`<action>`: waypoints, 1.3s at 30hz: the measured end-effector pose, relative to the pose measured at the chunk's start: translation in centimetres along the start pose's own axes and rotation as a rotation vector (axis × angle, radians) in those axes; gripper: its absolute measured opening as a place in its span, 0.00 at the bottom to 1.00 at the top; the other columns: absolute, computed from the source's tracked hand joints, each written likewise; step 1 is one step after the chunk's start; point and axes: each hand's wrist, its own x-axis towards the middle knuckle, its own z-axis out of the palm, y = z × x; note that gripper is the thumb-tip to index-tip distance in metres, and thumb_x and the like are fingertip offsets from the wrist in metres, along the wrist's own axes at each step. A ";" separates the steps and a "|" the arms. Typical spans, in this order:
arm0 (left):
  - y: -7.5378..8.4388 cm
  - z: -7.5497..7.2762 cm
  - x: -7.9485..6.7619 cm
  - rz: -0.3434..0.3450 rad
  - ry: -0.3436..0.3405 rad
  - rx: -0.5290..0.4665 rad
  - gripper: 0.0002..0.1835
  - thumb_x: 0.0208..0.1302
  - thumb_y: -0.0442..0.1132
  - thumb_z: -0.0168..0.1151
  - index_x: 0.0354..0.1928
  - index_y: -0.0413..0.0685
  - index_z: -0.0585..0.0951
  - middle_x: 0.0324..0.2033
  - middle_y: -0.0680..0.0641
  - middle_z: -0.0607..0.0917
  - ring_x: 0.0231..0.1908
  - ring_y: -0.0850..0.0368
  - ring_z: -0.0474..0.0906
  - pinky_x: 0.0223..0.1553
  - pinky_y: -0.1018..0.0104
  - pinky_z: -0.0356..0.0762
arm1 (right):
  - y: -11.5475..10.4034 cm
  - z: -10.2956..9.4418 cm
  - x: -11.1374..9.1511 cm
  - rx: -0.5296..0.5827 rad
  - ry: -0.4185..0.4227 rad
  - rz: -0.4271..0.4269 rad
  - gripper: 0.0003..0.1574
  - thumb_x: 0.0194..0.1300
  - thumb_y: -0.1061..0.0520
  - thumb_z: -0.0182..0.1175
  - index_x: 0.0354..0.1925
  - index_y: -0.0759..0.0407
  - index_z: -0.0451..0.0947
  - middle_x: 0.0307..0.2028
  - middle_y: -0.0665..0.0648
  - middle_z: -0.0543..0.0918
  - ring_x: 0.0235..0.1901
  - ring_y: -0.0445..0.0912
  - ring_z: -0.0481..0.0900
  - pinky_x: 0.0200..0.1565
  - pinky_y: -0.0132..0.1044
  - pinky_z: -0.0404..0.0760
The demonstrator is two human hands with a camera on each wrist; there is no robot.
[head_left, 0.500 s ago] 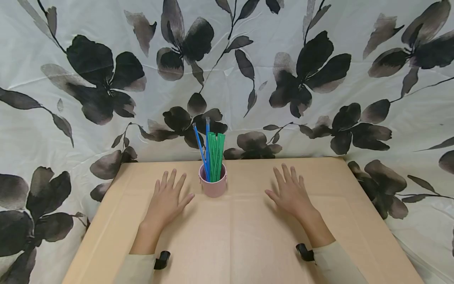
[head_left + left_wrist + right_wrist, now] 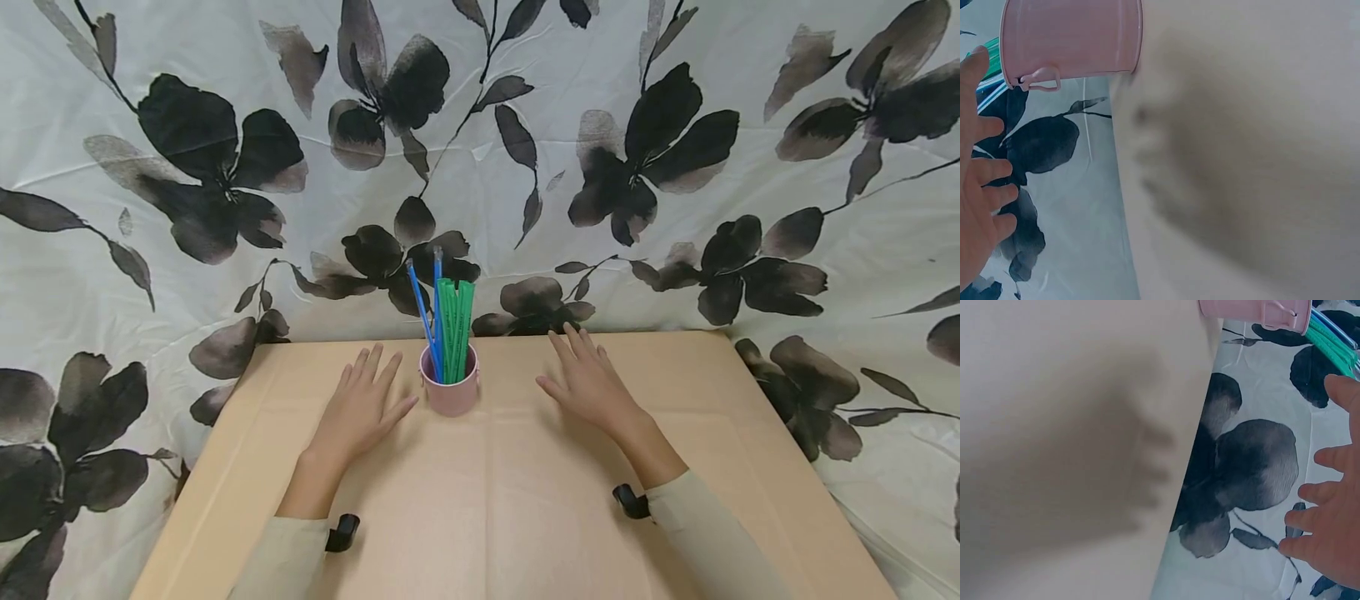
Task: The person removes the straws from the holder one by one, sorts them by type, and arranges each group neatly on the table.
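Left hand (image 2: 362,410): my fingers are spread and straight, raised over the table (image 2: 487,500), just beside the cup (image 2: 453,402).
Right hand (image 2: 590,389): fingers straight too, above the table, well apart from my left.
Cup: pink, upright near the table's back edge, between my hands, nearer the left.
Sticks: blue sticks (image 2: 422,310) and green sticks (image 2: 454,333) stand inside it.
Backdrop: flowered cloth (image 2: 525,275).

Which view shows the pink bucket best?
The head view: it frames the entire pink bucket, with blue sticks and green sticks standing inside. The left wrist view shows its wall larger, but cut at the top edge; the right wrist view catches only a strip.
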 end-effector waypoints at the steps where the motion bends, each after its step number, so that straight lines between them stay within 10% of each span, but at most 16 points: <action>1: 0.1 0.0 0.2 0.004 -0.001 0.003 0.43 0.74 0.65 0.53 0.79 0.46 0.62 0.79 0.32 0.56 0.78 0.29 0.51 0.79 0.30 0.52 | -0.1 -0.1 0.4 0.003 0.001 -0.008 0.53 0.74 0.32 0.55 0.81 0.59 0.53 0.80 0.70 0.51 0.80 0.69 0.46 0.76 0.74 0.53; 17: 1.5 0.2 3.2 0.153 0.088 -0.100 0.40 0.74 0.60 0.57 0.77 0.42 0.65 0.74 0.36 0.69 0.76 0.36 0.61 0.80 0.42 0.60 | -1.9 -0.5 5.4 0.193 0.006 -0.118 0.47 0.76 0.37 0.56 0.80 0.58 0.56 0.80 0.65 0.57 0.80 0.59 0.55 0.79 0.64 0.58; 39: 2.7 3.0 5.1 0.093 0.255 -0.557 0.37 0.59 0.42 0.79 0.68 0.36 0.75 0.65 0.37 0.79 0.66 0.40 0.77 0.66 0.48 0.81 | -3.1 0.6 11.2 0.484 -0.020 -0.128 0.38 0.77 0.44 0.59 0.76 0.56 0.65 0.73 0.58 0.73 0.69 0.56 0.75 0.71 0.54 0.77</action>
